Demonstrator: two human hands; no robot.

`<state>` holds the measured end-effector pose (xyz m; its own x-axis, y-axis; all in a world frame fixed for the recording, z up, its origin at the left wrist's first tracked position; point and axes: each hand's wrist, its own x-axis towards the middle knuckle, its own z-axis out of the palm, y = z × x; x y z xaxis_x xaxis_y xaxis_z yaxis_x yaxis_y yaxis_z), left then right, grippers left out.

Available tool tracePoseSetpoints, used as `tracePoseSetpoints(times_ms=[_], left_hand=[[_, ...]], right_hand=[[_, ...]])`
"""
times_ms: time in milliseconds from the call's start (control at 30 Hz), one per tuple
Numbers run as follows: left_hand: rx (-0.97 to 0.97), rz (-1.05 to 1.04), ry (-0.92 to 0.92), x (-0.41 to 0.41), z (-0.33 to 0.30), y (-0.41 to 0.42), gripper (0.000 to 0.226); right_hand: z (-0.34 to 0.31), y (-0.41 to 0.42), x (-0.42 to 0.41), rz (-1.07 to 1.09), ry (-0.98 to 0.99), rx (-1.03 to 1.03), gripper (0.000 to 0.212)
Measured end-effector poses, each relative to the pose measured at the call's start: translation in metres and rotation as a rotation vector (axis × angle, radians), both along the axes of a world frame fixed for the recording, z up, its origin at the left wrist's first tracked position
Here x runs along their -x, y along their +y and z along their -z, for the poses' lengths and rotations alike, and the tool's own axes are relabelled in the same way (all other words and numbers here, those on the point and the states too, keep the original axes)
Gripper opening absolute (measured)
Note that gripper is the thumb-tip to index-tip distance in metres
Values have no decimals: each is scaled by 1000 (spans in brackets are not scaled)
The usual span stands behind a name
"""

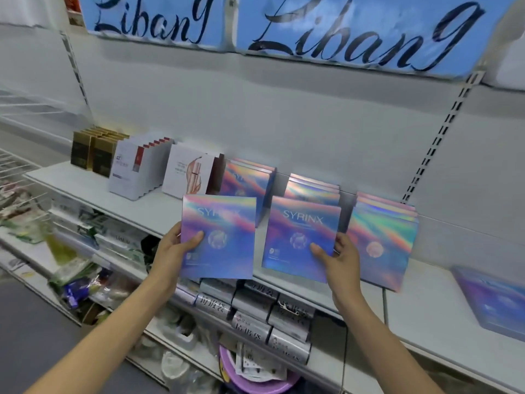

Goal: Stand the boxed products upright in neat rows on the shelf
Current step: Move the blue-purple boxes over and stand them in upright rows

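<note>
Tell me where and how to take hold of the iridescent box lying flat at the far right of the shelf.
Probably by its long near edge, coming from the front. The flat box lies face up on the shelf, so only its rim offers a pinch: thumb on top, fingers under the edge, then tip it upright. Both the left hand and right hand hold boxes now.

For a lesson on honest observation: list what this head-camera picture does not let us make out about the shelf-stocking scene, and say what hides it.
- Small print on the left hand's box: too small; the thumb of the left hand covers part.
- Box count in the row behind: held boxes hide it.
- Flat box far right: blurred, cut off by the frame edge.
- Bottom edge of the right hand's box meeting the shelf: the right hand hides part.
</note>
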<state>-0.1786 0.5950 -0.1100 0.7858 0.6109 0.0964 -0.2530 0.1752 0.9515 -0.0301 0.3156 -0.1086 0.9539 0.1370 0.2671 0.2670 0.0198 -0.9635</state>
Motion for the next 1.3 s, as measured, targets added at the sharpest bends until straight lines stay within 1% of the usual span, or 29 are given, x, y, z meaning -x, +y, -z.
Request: tracePoseSetpoints(times_ms=[67,100,133,200,300,333,400,467,533,567,600,667,733,833,900,933,1000,1033,1133,1167,1233,1267,1300], left_hand=[[-14,31,-7,-20,-2,10,52],[-15,46,-12,-30,-3,15,56],[-13,60,-13,-41,-4,20,56],[-17,81,-15,-63,-3,29,48],[-31,86,-22,-91,2,40,28],[-39,92,-19,-98,4,43,24],[-42,121,-15,-110,9,47,25],[-33,158,-12,-120,12,51,31],[-20,196,-13,-128,13,56,46],[-18,213,-14,-132,13,59,51],[-17,231,-15,-136,13,62,50],[4,265,-3,-142,13,65,41],[15,306,3,-147,13,70,40],[2,362,12,-151,13,76,44],[1,380,13,-152,17,82,57],[5,389,17,-153,19,84,59],[11,405,26,-153,22,89,49],[20,416,29,-153,23,90,47],[56,446,30,-152,25,95,48],[68,443,23,-152,26,96,53],[75,440,30,-152,28,100,73],[71,441,33,-153,30,102,74],[73,443,37,-152,31,104,68]], right_hand=[[3,8,-16,28,-3,11,32],[5,11,-23,45,-3,10,31],[6,14,-31,65,-1,12,30],[7,20,-42,92,3,18,30],[7,26,-52,122,2,35,31],[8,27,-53,138,0,48,31],[11,30,-54,177,0,68,30],[15,32,-55,212,4,80,30],[17,35,-55,241,-10,94,29],[18,37,-54,259,-18,102,29],[20,39,-53,282,-18,107,29],[23,42,-48,321,-13,103,29],[23,46,-42,351,-32,123,30],[24,52,-38,443,-79,231,38],[26,56,-38,482,-89,291,45],[27,59,-40,495,-76,301,50],[28,64,-42,507,-13,283,57],[27,66,-43,506,26,260,60],[27,71,-50,492,56,245,64],[27,72,-53,491,53,251,64],[27,75,-56,489,53,245,62],[28,75,-57,492,56,240,60],[28,76,-56,490,55,236,58]])
